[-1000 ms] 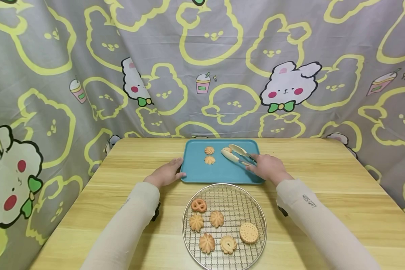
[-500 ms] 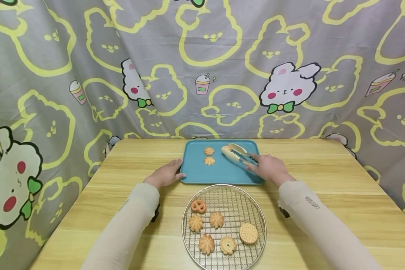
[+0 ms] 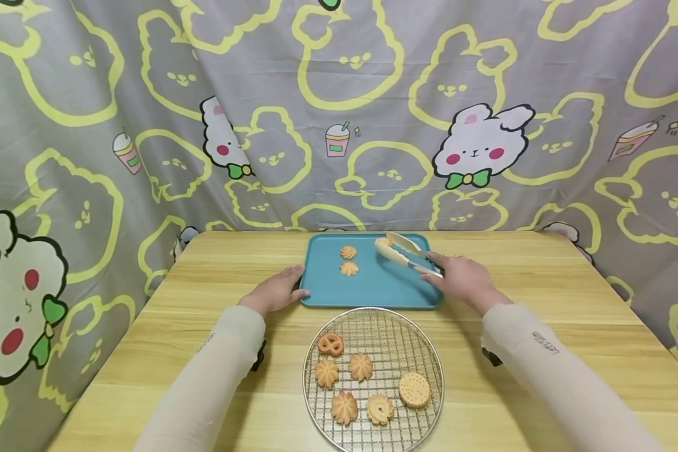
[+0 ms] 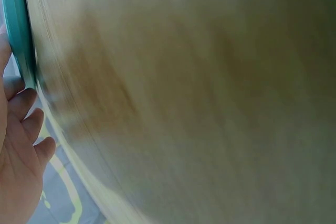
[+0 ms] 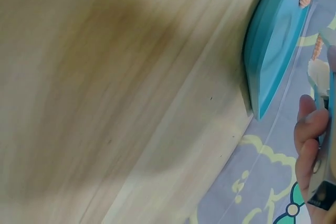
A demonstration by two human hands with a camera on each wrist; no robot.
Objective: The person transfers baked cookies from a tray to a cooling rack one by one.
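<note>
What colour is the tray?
The tray is teal blue, all one plain colour; it shows best in the head view.

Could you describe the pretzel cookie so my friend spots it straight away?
On the wooden table, find the round wire rack in front of the blue tray. The pretzel cookie lies near the rack's upper-left rim. No other cookie there has its twisted loops.

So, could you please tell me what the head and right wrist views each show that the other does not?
Only the head view shows the wire rack with six cookies and the left grip at the edge of the blue tray. Only the right wrist view shows the tongs' rear end. Both show the right grip holding the tongs, a cookie at their tips, the tray, the table and the patterned curtain.
</note>
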